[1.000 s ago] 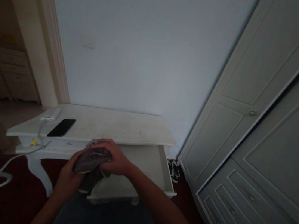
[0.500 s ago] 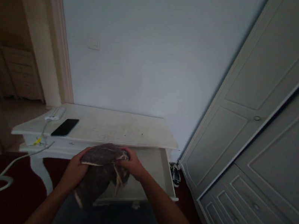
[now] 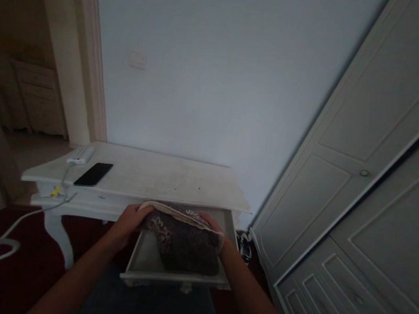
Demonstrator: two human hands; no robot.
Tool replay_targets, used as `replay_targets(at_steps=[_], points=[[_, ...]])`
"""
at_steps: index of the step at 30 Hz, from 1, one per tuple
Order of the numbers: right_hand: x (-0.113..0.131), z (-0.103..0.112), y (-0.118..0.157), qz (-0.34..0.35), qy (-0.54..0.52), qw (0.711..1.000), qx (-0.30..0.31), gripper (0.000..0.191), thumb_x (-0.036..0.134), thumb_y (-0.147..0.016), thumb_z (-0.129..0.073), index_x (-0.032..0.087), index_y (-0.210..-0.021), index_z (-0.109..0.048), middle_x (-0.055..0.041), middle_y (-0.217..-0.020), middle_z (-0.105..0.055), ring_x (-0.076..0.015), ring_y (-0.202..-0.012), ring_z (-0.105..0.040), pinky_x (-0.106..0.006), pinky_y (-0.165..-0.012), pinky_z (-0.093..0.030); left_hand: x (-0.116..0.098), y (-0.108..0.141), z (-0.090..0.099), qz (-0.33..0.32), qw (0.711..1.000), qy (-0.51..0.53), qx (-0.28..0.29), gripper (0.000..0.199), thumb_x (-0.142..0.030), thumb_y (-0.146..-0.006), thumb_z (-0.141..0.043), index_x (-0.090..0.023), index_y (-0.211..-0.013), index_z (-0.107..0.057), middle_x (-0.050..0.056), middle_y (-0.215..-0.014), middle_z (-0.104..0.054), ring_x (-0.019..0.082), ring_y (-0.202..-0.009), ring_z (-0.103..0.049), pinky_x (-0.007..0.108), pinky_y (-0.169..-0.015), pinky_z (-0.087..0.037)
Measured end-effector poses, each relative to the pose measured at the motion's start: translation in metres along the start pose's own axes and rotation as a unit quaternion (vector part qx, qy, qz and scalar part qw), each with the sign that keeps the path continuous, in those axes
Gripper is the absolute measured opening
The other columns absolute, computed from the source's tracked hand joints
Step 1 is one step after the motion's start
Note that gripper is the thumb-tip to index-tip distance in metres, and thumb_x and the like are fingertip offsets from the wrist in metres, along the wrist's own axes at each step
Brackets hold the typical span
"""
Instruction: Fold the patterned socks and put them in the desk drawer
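A dark grey-brown patterned cloth [image 3: 187, 246] with a pale edge hangs spread between my hands, over the pulled-out white drawer [image 3: 144, 253]. My left hand [image 3: 133, 222] grips its upper left corner, fingers closed on the edge. At the upper right, my right hand [image 3: 216, 227] holds the cloth, with part of the fingers hidden behind the fabric. The lower part of the cloth hangs down in front of the drawer's interior.
The white table [image 3: 162, 176] bears a black phone [image 3: 94, 174] and a white power strip [image 3: 81, 154] with a cable. Shoes [image 3: 245, 248] lie on the dark red floor by the wardrobe [image 3: 307, 194] at right. A doorway is at left.
The bunched cloth has been opened out and shifted right over the drawer. My hands have moved farther apart, and the view has shifted slightly.
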State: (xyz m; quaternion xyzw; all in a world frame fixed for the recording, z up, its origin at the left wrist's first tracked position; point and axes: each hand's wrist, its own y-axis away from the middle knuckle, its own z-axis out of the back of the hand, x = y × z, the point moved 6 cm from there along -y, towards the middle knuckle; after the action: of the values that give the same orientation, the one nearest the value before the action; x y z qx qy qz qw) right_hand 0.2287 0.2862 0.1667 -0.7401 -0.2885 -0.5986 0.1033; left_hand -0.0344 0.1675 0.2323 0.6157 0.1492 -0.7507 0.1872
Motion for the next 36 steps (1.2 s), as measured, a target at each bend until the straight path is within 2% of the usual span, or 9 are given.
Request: replay_targets(at_steps=[5, 8, 11, 15, 21, 25, 29, 31, 36], points=[[0.006, 0.010, 0.014, 0.006, 0.049, 0.999, 0.008, 0.081, 0.082, -0.070, -0.080, 0.025, -0.127, -0.070, -0.0090, -0.115, -0.077, -0.0333, -0.120, -0.068, -0.054, -0.107, -0.049, 0.000, 0.009, -0.020, 0.074, 0.984, 0.122, 0.107, 0.048, -0.060, -0.071, -0.079, -0.019, -0.097, -0.079, 0.009, -0.091, -0.083, 0.028, -0.088, -0.078, 0.038, -0.079, -0.061], [0.026, -0.022, 0.020, 0.080, 0.114, 0.988, 0.062, 0.093, 0.059, -0.060, -0.100, 0.029, -0.141, -0.064, -0.0090, -0.144, -0.068, -0.0307, -0.141, -0.055, -0.048, -0.120, -0.038, -0.027, 0.014, -0.043, 0.029, 0.978, 0.077, 0.194, 0.050, -0.059, -0.073, -0.083, -0.018, -0.102, -0.081, 0.009, -0.094, -0.085, 0.030, -0.090, -0.078, 0.039, -0.082, -0.060], [0.048, -0.068, 0.027, 0.210, 0.260, 0.931, 0.145, 0.102, 0.044, -0.061, -0.102, 0.028, -0.151, -0.058, -0.0101, -0.153, -0.062, -0.0327, -0.141, -0.055, -0.048, -0.120, -0.038, -0.061, 0.016, -0.055, -0.086, 0.971, -0.010, 0.224, 0.047, -0.059, -0.077, -0.080, -0.020, -0.103, -0.082, 0.008, -0.100, -0.085, 0.030, -0.095, -0.077, 0.039, -0.086, -0.059], [0.062, -0.084, 0.025, 0.250, 0.329, 0.896, 0.163, 0.058, 0.045, -0.082, -0.085, 0.023, -0.134, -0.071, -0.0058, -0.127, -0.076, -0.0311, -0.115, -0.067, -0.045, -0.104, -0.049, -0.080, 0.020, -0.042, -0.170, 0.965, -0.055, 0.193, 0.040, -0.055, -0.079, -0.081, -0.021, -0.101, -0.079, 0.006, -0.098, -0.083, 0.028, -0.096, -0.075, 0.037, -0.088, -0.058], [0.081, -0.067, 0.022, 0.276, 0.281, 0.914, 0.101, 0.022, 0.033, -0.093, -0.064, 0.021, -0.106, -0.077, -0.0014, -0.101, -0.076, -0.0253, -0.099, -0.067, -0.038, -0.094, -0.051, -0.035, 0.023, -0.039, -0.087, 0.959, 0.008, 0.270, 0.038, -0.046, -0.074, -0.081, -0.021, -0.102, -0.080, 0.007, -0.099, -0.084, 0.028, -0.094, -0.075, 0.040, -0.090, -0.058], [0.104, -0.067, 0.026, 0.318, 0.324, 0.886, 0.089, 0.032, 0.023, -0.090, -0.062, 0.022, -0.119, -0.073, -0.0032, -0.113, -0.074, -0.0255, -0.111, -0.066, -0.040, -0.104, -0.047, -0.046, -0.001, -0.026, -0.157, 0.970, -0.039, 0.182, 0.032, -0.050, -0.080, -0.063, -0.022, -0.084, -0.077, 0.003, -0.080, -0.078, 0.025, -0.081, -0.070, 0.036, -0.079, -0.057], [0.127, -0.076, 0.031, 0.319, 0.346, 0.878, 0.090, 0.058, 0.036, -0.081, -0.083, 0.023, -0.135, -0.067, -0.0053, -0.123, -0.074, -0.0271, -0.111, -0.066, -0.040, -0.102, -0.049, -0.105, -0.007, -0.016, -0.281, 0.950, -0.129, 0.045, 0.033, -0.050, -0.087, -0.053, -0.023, -0.079, -0.070, 0.001, -0.077, -0.073, 0.022, -0.079, -0.065, 0.031, -0.076, -0.051], [0.137, -0.087, 0.034, 0.328, 0.343, 0.876, 0.083, 0.068, 0.045, -0.076, -0.090, 0.023, -0.137, -0.067, -0.0047, -0.121, -0.075, -0.0273, -0.108, -0.067, -0.039, -0.098, -0.051, -0.132, 0.001, -0.025, -0.322, 0.931, -0.168, 0.047, 0.036, -0.051, -0.092, -0.051, -0.023, -0.079, -0.069, 0.000, -0.077, -0.072, 0.020, -0.076, -0.063, 0.030, -0.074, -0.047], [0.145, -0.105, 0.042, 0.318, 0.328, 0.886, 0.075, 0.035, 0.054, -0.087, -0.080, 0.022, -0.101, -0.080, -0.0017, -0.093, -0.078, -0.0259, -0.092, -0.068, -0.040, -0.092, -0.053, -0.149, 0.009, -0.029, -0.321, 0.917, -0.217, 0.091, 0.045, -0.063, -0.092, -0.058, -0.023, -0.074, -0.068, 0.000, -0.072, -0.070, 0.020, -0.073, -0.061, 0.029, -0.070, -0.045]])
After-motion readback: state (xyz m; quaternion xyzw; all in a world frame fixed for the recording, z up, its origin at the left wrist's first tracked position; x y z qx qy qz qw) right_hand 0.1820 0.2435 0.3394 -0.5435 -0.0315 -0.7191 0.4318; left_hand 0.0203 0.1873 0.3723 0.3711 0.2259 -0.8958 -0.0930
